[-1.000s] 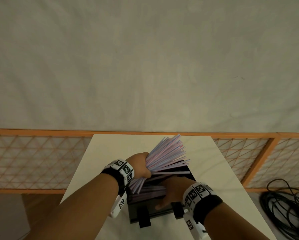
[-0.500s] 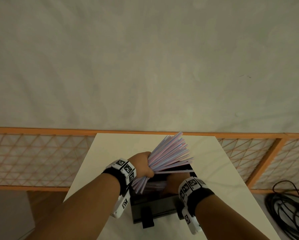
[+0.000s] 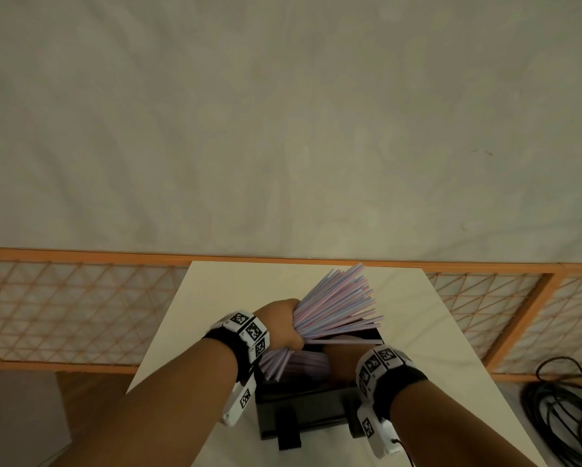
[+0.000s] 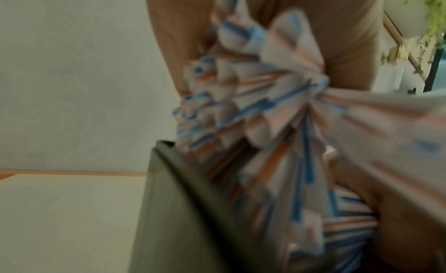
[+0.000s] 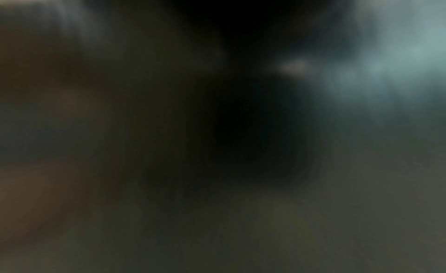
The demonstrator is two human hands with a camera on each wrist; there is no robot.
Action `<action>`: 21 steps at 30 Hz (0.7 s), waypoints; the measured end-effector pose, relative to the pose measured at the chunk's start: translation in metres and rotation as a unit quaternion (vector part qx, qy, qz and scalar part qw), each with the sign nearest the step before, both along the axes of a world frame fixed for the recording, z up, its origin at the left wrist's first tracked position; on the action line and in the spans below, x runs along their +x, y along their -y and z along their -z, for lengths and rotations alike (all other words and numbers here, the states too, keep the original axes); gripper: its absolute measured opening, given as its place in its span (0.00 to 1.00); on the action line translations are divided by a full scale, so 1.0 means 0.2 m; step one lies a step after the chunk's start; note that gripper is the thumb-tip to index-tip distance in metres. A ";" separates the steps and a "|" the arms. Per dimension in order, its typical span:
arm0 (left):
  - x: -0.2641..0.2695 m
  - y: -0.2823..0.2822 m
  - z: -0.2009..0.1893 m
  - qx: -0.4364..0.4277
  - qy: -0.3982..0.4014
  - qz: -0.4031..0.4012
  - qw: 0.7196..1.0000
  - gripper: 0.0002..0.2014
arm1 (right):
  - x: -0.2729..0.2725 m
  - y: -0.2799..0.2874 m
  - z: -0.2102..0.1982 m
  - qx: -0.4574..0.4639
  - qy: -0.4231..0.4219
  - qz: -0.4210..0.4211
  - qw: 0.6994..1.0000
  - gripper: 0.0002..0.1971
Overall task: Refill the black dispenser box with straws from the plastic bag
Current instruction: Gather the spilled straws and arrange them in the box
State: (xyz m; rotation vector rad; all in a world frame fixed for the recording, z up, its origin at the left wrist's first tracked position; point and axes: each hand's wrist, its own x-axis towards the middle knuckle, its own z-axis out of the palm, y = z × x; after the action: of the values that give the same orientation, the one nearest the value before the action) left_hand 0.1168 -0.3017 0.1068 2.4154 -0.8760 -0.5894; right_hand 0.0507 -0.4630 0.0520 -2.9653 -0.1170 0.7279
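Note:
A thick bundle of pink and blue striped straws (image 3: 333,308) fans out up and to the right, gripped in my left hand (image 3: 279,323) above the black dispenser box (image 3: 299,409). The left wrist view shows the straws (image 4: 265,105) bunched in the fist, their lower ends hanging over the box wall (image 4: 173,210). More straws (image 3: 303,364) lie inside the open box. My right hand (image 3: 342,362) reaches into the box under the bundle, and its fingers are hidden. The right wrist view is dark and blurred.
The box stands near the front of a small cream table (image 3: 434,332). An orange lattice fence (image 3: 80,298) runs behind the table in front of a plain wall. A coil of black cable (image 3: 566,409) lies on the floor at the right.
My right hand has slid forward from the box's near part to deeper inside, under the bundle. The left hand keeps its grip on the bundle and has barely moved.

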 end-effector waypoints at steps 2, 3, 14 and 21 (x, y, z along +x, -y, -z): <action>0.01 0.00 -0.06 -0.009 0.008 0.003 1.000 0.23 | 0.00 0.01 -0.06 -0.023 0.035 -0.014 0.999 0.19; 0.01 0.00 -0.10 -0.018 0.016 0.004 1.000 0.23 | 0.00 0.02 -0.09 -0.018 0.053 -0.017 0.998 0.19; 0.01 0.02 -0.29 -0.073 0.032 0.007 0.997 0.24 | -0.04 0.07 -0.17 0.066 0.074 -0.011 0.995 0.20; 0.02 0.00 -0.25 -0.079 0.024 -0.008 0.997 0.23 | -0.07 0.09 -0.12 -0.021 0.001 -0.061 0.998 0.32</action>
State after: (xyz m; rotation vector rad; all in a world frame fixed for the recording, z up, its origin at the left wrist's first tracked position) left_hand 0.1203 -0.3026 0.1568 2.3001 -0.8884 -0.4417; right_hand 0.0372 -0.4806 0.0768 -3.0208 -0.2880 0.7496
